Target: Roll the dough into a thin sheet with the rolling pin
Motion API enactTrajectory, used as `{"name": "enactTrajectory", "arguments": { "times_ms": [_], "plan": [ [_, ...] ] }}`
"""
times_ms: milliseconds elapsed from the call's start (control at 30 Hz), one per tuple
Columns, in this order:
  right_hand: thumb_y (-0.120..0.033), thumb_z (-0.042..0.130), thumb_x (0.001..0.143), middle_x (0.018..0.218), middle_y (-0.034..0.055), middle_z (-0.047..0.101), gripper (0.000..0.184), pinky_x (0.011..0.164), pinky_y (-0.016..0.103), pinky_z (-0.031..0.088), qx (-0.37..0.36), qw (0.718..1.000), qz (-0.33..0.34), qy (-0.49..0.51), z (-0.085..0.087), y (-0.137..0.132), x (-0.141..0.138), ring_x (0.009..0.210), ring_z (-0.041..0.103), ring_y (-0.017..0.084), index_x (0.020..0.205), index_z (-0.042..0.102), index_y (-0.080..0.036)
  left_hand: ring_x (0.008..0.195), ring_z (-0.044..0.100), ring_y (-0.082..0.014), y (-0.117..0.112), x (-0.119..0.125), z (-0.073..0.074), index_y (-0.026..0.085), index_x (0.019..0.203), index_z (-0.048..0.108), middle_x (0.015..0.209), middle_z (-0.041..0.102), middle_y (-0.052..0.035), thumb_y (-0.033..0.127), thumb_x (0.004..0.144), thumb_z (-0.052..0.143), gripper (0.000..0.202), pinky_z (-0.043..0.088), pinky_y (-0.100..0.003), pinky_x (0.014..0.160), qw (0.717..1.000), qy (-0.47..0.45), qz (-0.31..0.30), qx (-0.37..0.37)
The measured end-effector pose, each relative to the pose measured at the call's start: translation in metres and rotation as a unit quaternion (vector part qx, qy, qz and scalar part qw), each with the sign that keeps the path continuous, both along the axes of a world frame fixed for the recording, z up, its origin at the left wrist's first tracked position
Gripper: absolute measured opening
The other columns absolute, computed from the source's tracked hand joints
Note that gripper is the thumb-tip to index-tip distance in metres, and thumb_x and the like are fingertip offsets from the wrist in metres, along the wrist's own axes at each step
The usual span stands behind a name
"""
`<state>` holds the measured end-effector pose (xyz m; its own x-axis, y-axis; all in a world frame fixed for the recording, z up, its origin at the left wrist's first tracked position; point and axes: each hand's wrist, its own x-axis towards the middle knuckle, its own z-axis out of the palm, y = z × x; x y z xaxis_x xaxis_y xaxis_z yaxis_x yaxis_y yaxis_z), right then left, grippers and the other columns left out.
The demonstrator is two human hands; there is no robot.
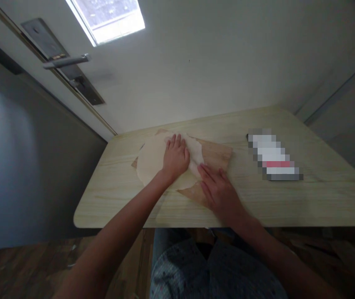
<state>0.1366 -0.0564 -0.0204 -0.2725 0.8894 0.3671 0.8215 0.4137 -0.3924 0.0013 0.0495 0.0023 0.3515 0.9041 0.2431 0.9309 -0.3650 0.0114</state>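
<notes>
Right at the bottom centre of the frame I've got patterned clothing (180, 270) on the wearer's lap, with dark floor (135, 268) showing to either side. Two bare forearms reach in over the front edge of a pale wooden table (105, 195). Here's the right hand (223, 193), just right of centre: fingers lightly bent and close together, tips on the right edge of the pale sheet; whether they pinch it, I can't tell from here. The left hand (176, 157) is a little farther up, palm down and flat, fingers side by side, lying across the pale sheet (151, 160). That sheet is roundish and sits mid-frame on the table, with a crease or fold between the hands. Corners of a brown sheet (217, 154) poke out from under it, the biggest to the right. Over in the right of the frame, well apart from both hands, lies a pixelated flat object (272, 155). Behind the table, I've a pale door (227, 66); upper left, its metal handle (67, 62); and at the top, a bright window (118, 23).
</notes>
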Motion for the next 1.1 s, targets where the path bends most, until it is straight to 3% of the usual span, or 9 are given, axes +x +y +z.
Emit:
{"name": "enactTrajectory", "arguments": {
  "times_ms": [267,600,833,1100],
  "plan": [
    [-0.027,0.02,0.089,0.131,0.0096,0.042,0.045,0.102,0.05,0.018,-0.026,0.998,-0.023,0.047,-0.004,0.012,0.015,0.126,0.027,0.021,0.129,0.038,-0.014,0.129,0.022,-0.0219,0.02,0.026,0.005,0.017,0.127,0.038,0.137,0.035,-0.0063,0.027,0.085,0.029,0.044,0.017,-0.041,0.104,1.0,-0.01,-0.006,-0.027],
    [-0.024,0.023,0.088,0.13,0.0067,0.044,0.044,0.102,0.05,0.019,-0.017,0.99,-0.041,0.133,-0.01,0.015,0.024,0.125,0.03,0.02,0.131,0.033,-0.021,0.125,0.029,-0.022,0.038,0.056,0.008,0.013,0.129,0.034,0.134,0.037,-0.0089,0.034,0.08,0.038,0.053,0.017,-0.039,0.104,0.998,-0.013,-0.007,-0.065],
    [-0.023,0.025,0.088,0.125,0.0079,0.048,0.041,0.102,0.046,0.024,-0.004,0.986,-0.048,0.159,-0.007,0.015,0.025,0.12,0.038,0.019,0.126,0.039,-0.02,0.107,0.048,-0.0205,0.051,0.071,0.005,0.015,0.104,0.054,0.113,0.056,-0.0077,0.028,0.078,0.04,0.032,0.03,-0.035,0.095,0.998,-0.026,-0.008,-0.06],
    [-0.024,0.024,0.088,0.123,0.009,0.05,0.042,0.1,0.049,0.025,0.02,0.985,-0.082,0.151,-0.009,0.016,0.023,0.118,0.04,0.02,0.125,0.041,-0.018,0.095,0.053,-0.0209,0.053,0.083,0.003,0.014,0.092,0.058,0.097,0.061,-0.0092,0.023,0.078,0.038,0.026,0.038,-0.033,0.084,0.999,-0.032,-0.003,-0.014]
  ]
}}
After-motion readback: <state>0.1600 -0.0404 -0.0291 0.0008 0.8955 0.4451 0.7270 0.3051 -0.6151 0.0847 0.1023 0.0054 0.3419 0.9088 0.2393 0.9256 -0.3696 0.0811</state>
